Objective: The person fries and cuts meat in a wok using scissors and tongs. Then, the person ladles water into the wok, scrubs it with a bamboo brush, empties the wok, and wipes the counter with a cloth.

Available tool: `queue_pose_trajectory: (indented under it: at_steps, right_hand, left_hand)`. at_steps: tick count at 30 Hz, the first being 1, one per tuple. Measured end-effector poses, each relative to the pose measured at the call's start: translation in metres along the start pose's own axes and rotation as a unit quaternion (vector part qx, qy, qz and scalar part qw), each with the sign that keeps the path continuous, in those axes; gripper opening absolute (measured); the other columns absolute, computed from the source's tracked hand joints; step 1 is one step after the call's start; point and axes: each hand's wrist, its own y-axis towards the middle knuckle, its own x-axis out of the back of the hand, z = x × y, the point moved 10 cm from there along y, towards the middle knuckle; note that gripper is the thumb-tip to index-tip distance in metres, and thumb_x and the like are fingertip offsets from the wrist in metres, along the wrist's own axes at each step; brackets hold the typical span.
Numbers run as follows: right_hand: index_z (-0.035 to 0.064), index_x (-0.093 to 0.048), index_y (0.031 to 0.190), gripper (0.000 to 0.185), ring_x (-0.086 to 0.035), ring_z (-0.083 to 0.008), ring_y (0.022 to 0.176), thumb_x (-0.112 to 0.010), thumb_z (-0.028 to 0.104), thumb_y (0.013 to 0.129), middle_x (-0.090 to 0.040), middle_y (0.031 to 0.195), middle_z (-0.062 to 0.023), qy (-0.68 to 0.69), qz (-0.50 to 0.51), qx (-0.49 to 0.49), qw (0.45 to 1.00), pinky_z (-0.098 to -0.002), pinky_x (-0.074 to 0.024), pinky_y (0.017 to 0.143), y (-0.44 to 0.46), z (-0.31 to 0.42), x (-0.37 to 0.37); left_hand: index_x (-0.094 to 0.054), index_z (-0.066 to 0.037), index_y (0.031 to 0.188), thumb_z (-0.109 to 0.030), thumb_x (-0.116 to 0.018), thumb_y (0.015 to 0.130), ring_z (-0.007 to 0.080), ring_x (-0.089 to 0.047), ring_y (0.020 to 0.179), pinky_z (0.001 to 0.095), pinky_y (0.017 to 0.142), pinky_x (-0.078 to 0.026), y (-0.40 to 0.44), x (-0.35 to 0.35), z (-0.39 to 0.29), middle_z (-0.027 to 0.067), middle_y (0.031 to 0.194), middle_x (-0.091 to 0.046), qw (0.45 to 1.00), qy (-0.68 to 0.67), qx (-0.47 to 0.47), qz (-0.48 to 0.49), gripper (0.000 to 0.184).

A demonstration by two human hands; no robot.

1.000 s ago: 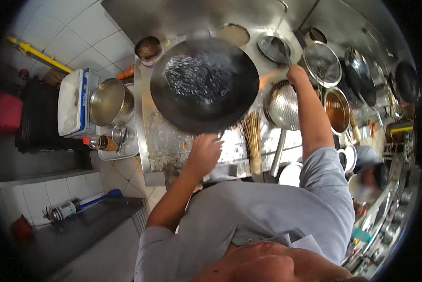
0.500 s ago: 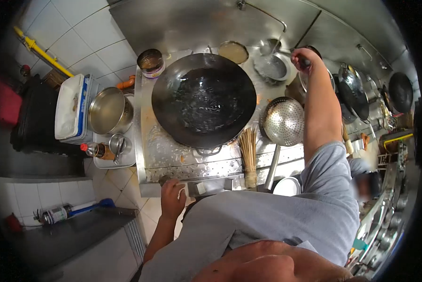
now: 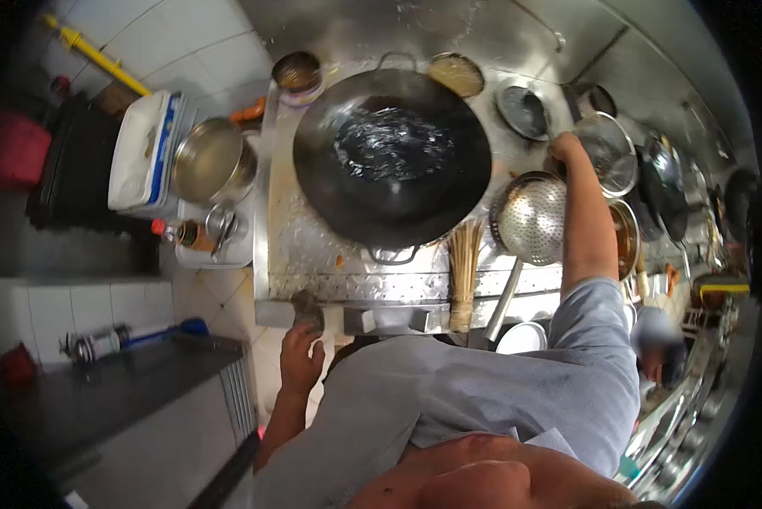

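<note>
My right hand (image 3: 570, 150) reaches across the stove, closed around the handle of a ladle (image 3: 523, 113) whose round bowl lies toward the back right. Most of the handle is hidden by the hand. A large black wok (image 3: 338, 204) stands to the left, with rippling water (image 3: 393, 144) inside. My left hand (image 3: 300, 358) is low at the stove's front edge, fingers loosely curled and thumb apart. Its fingertips are beside a dark grey rag (image 3: 308, 310); whether they touch it is unclear. A perforated strainer (image 3: 533, 222) rests below my right forearm, beside a bamboo brush (image 3: 462, 276).
Behind the wok sit a can (image 3: 297, 75) and a round bowl (image 3: 456, 76). A wire-mesh strainer (image 3: 605, 153) lies at right. To the left are a metal pot (image 3: 213, 161), a white tub (image 3: 142, 153) and a red-capped bottle (image 3: 192, 235). Another person (image 3: 657, 339) is at far right.
My right hand and the ladle have moved away from the tap toward me. The water in the wok ripples more brightly. My left hand has drawn back slightly from the rag. The view has shifted.
</note>
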Motion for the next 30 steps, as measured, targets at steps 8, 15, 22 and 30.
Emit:
queue_pose_trajectory:
  at_steps: [8,15,22,30]
  right_hand:
    - [0.0059,-0.054,0.074,0.017,-0.055,-0.013,0.056,-0.06,0.013,0.088,-0.058,0.067,-0.0059,0.779,0.201,-0.174,0.568,-0.0245,-0.0424,0.045,-0.041,-0.002,-0.05]
    - [0.0054,-0.054,0.075,0.021,-0.05,-0.0112,0.054,-0.059,0.018,0.091,-0.054,0.065,-0.0034,0.817,0.186,-0.144,0.527,-0.0187,-0.0418,0.045,-0.072,-0.015,-0.009]
    - [0.0074,-0.056,0.077,0.022,-0.048,-0.0049,0.051,-0.061,0.023,0.091,-0.055,0.065,0.0029,0.717,0.188,-0.072,0.668,-0.0169,-0.0406,0.043,-0.118,0.054,0.109]
    - [0.0081,-0.058,0.082,0.016,-0.051,-0.0097,0.052,-0.058,0.021,0.091,-0.058,0.066,0.0001,0.678,0.157,-0.02,0.718,-0.0247,-0.0432,0.047,-0.104,0.128,0.125]
  left_hand:
    - [-0.069,-0.005,0.099,-0.007,-0.068,0.081,0.0343,-0.061,0.11,0.0432,0.094,-0.051,-0.029,0.03,0.014,0.0149,0.116,-0.063,0.997,0.018,0.079,-0.007,0.018]
    - [-0.069,-0.006,0.099,-0.007,-0.067,0.081,0.034,-0.062,0.109,0.0421,0.093,-0.051,-0.017,0.023,0.034,0.0142,0.116,-0.063,0.997,-0.025,0.076,-0.003,0.018]
    - [-0.068,-0.006,0.101,-0.008,-0.067,0.084,0.0335,-0.063,0.105,0.0423,0.087,-0.054,-0.005,0.02,0.05,0.0153,0.115,-0.063,0.994,-0.093,0.049,-0.023,0.017]
    - [-0.067,-0.006,0.099,-0.006,-0.067,0.084,0.0335,-0.063,0.104,0.0419,0.087,-0.054,-0.031,0.035,0.075,0.0146,0.114,-0.063,0.995,-0.049,0.035,-0.084,0.015]
